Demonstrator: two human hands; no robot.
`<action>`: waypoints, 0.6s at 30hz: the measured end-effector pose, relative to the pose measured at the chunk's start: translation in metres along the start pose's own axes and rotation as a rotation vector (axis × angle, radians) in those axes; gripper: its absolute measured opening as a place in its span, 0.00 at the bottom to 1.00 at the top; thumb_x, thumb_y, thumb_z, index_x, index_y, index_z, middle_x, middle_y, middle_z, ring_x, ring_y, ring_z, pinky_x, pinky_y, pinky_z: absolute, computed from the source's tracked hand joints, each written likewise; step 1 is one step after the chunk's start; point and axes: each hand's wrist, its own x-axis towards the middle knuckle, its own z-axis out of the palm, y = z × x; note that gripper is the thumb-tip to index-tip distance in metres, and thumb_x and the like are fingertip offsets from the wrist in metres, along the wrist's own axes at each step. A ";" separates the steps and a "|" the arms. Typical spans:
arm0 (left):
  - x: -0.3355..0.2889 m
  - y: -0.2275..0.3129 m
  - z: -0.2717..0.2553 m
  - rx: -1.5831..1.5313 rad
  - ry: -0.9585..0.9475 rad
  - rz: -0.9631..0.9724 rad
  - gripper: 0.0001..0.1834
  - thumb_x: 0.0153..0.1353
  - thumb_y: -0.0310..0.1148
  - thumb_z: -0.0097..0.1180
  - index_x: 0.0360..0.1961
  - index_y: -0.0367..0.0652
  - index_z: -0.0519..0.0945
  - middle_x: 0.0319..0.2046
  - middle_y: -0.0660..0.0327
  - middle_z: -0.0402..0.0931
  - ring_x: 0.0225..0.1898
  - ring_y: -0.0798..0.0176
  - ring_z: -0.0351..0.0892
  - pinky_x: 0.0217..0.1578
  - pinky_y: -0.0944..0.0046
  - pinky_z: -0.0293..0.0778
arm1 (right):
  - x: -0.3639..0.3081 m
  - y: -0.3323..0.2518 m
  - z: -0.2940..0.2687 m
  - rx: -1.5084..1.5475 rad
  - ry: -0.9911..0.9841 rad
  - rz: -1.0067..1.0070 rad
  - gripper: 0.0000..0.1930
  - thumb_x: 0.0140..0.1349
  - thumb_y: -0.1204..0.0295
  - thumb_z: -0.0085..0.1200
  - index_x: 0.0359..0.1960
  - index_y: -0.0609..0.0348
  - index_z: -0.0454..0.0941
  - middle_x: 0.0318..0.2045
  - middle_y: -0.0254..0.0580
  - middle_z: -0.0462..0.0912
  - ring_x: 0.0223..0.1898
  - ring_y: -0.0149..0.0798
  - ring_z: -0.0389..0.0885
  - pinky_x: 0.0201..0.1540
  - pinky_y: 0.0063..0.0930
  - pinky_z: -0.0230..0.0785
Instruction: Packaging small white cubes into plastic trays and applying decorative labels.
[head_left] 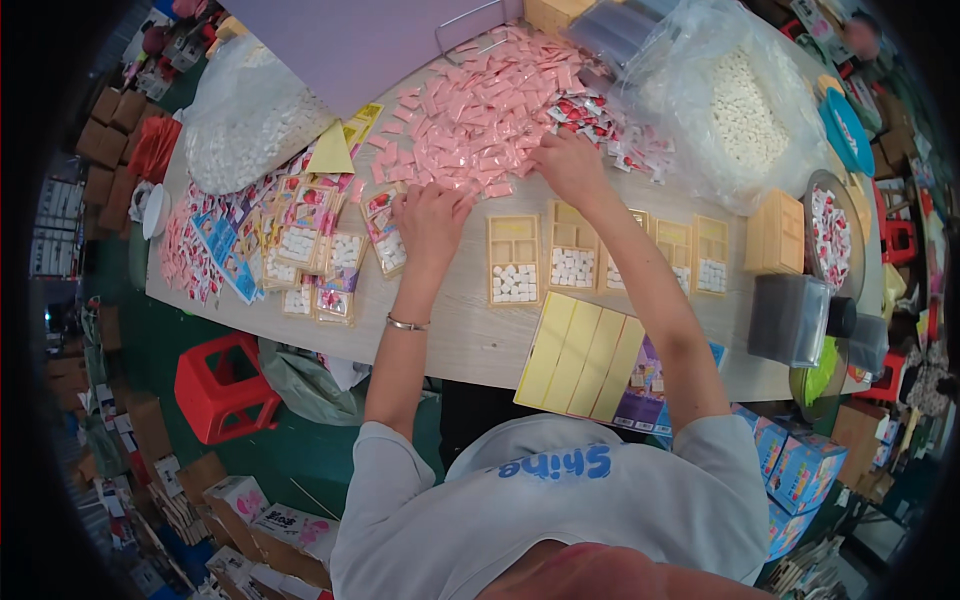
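My left hand (432, 222) is at the near edge of a heap of small pink packets (470, 110), its fingers curled against packets there. What it pinches is too small to make out. Just left of it, a filled wooden tray (385, 235) lies tilted. My right hand (572, 168) reaches the heap's right side, fingers closed at the pink packets, next to red-and-white packets (595, 115); its hold is hidden. Between my arms stand compartment trays with white pieces, including a left tray (514, 290) and a second tray (572, 265). My right forearm partly covers another.
Clear bags of white pieces stand at left (240, 130) and right (750, 120). Stacked filled trays (305, 240) lie left. Yellow card sheets (580, 355) overhang the table's near edge. Right stand a wooden box (775, 232), a dark container (788, 318) and a packet bowl (815, 230).
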 end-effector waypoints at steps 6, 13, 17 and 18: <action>0.004 -0.006 -0.006 -0.131 -0.028 -0.034 0.10 0.57 0.39 0.71 0.37 0.48 0.89 0.31 0.63 0.84 0.40 0.59 0.80 0.51 0.52 0.66 | -0.023 0.022 -0.012 0.144 0.315 -0.084 0.03 0.56 0.68 0.62 0.28 0.46 0.88 0.32 0.30 0.83 0.42 0.39 0.82 0.44 0.39 0.74; 0.016 0.027 -0.017 -0.923 -0.288 -0.207 0.12 0.58 0.36 0.72 0.34 0.37 0.86 0.30 0.56 0.87 0.30 0.63 0.87 0.31 0.65 0.79 | -0.099 0.012 -0.055 0.174 0.129 -0.116 0.02 0.54 0.71 0.68 0.30 0.49 0.88 0.29 0.32 0.82 0.37 0.40 0.82 0.41 0.38 0.74; 0.014 0.049 -0.009 -0.732 -0.403 -0.219 0.10 0.57 0.36 0.72 0.33 0.40 0.87 0.30 0.58 0.86 0.34 0.60 0.85 0.40 0.60 0.77 | -0.100 0.006 -0.053 0.288 0.099 -0.054 0.02 0.56 0.71 0.67 0.31 0.49 0.88 0.29 0.33 0.82 0.37 0.41 0.83 0.40 0.38 0.74; 0.010 0.052 -0.008 -0.549 -0.297 -0.062 0.09 0.57 0.34 0.71 0.33 0.41 0.88 0.31 0.59 0.85 0.36 0.59 0.83 0.44 0.58 0.75 | -0.093 0.005 -0.053 0.290 0.100 -0.055 0.02 0.56 0.71 0.67 0.31 0.49 0.88 0.29 0.33 0.82 0.37 0.41 0.83 0.40 0.38 0.74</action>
